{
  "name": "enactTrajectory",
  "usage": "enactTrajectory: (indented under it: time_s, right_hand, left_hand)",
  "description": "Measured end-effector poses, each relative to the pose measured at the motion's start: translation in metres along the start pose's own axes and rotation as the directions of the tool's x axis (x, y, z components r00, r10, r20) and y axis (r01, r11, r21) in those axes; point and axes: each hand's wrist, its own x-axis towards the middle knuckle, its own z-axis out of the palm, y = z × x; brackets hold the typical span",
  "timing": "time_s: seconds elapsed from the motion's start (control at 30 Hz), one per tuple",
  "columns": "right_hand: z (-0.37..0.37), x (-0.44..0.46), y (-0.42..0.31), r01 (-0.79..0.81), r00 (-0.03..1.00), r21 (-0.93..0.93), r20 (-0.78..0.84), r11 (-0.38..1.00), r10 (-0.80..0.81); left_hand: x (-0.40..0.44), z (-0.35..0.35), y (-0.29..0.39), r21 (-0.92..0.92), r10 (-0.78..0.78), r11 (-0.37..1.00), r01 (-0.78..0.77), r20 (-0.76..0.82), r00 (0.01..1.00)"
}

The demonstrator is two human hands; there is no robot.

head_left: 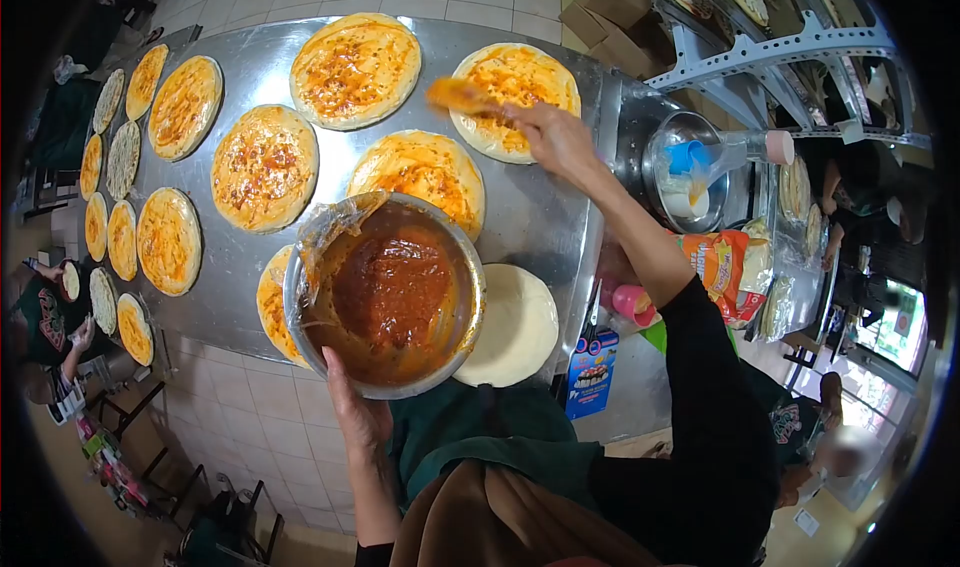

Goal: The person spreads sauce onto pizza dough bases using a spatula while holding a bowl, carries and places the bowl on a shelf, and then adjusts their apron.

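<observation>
My left hand [352, 407] grips the side of a metal bowl [468, 352] that holds thick red sauce [392, 287]. Crumpled clear plastic [335, 229] hangs over the bowl's left rim. My right hand [556, 139] is closed round the handle of a sauce-coated spreading tool [462, 97], whose broad orange end is blurred. That end is at the left edge of a sauced pizza base [530, 82]; whether they touch I cannot tell. Another sauced base [425, 172] lies partly under the bowl's outline. Near my body, a plain pale base [512, 327] shows no sauce.
Several sauced bases [265, 167] cover the steel table [235, 297]. At right stand a metal basin [672, 147] with a blue cup [686, 157], an orange packet [715, 267], a pink cup [634, 303], a blue box [592, 375] and a metal rack [780, 57]. Other people stand at both sides.
</observation>
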Motion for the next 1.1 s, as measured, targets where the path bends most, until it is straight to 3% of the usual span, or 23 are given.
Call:
enactTrajectory:
  time_s: [0.17, 0.2, 0.3, 0.33, 0.43, 0.53, 0.63, 0.8, 0.9, 1.0, 1.1]
  right_hand:
    - [-0.006, 0.009, -0.005, -0.054, 0.995, -0.084, 0.085, 0.995, 0.061]
    - [-0.001, 0.006, -0.006, 0.056, 0.997, -0.061, 0.059, 0.997, -0.052]
    - [-0.009, 0.016, -0.005, 0.011, 1.000, -0.098, -0.008, 0.995, -0.012]
    - [-0.020, 0.020, -0.001, -0.085, 0.996, -0.172, 0.020, 0.981, 0.090]
    - [-0.035, 0.028, 0.045, -0.241, 0.970, -0.349, -0.109, 0.906, 0.216]
    - [-0.044, 0.021, 0.058, -0.220, 0.972, -0.347, -0.157, 0.912, 0.174]
    - [-0.026, 0.018, 0.039, -0.055, 0.997, -0.336, -0.063, 0.940, 0.035]
    - [-0.048, 0.012, 0.051, -0.239, 0.969, -0.301, -0.129, 0.923, 0.209]
    - [-0.039, 0.007, 0.037, -0.132, 0.987, -0.306, -0.132, 0.943, 0.095]
    - [-0.040, 0.009, 0.032, -0.131, 0.988, -0.422, -0.125, 0.897, 0.086]
    - [-0.052, 0.010, 0.044, -0.190, 0.977, -0.379, -0.164, 0.906, 0.137]
  left_hand:
    - [-0.004, 0.001, -0.002, 0.031, 0.031, 0.999, -0.031, -0.014, 0.999]
    - [-0.004, 0.001, -0.003, 0.041, 0.040, 0.998, -0.039, -0.016, 0.999]
    - [-0.006, 0.000, -0.002, 0.006, -0.010, 1.000, 0.010, 0.018, 1.000]
    - [-0.006, 0.000, -0.002, 0.009, 0.004, 1.000, -0.004, 0.009, 1.000]
    - [-0.007, 0.001, -0.003, 0.006, 0.034, 0.999, -0.034, -0.003, 0.999]
    - [-0.011, -0.001, -0.003, 0.000, 0.022, 1.000, -0.022, 0.007, 1.000]
    - [-0.010, 0.000, -0.004, 0.003, 0.021, 1.000, -0.021, 0.019, 1.000]
    - [-0.014, -0.002, -0.004, 0.006, 0.050, 0.999, -0.050, -0.012, 0.999]
    - [-0.013, -0.002, -0.003, 0.003, 0.012, 1.000, -0.012, -0.001, 1.000]
    - [-0.014, 0.000, -0.002, 0.033, 0.022, 0.999, -0.022, -0.013, 1.000]
    - [-0.016, -0.001, -0.002, 0.018, 0.039, 0.999, -0.039, -0.015, 0.999]
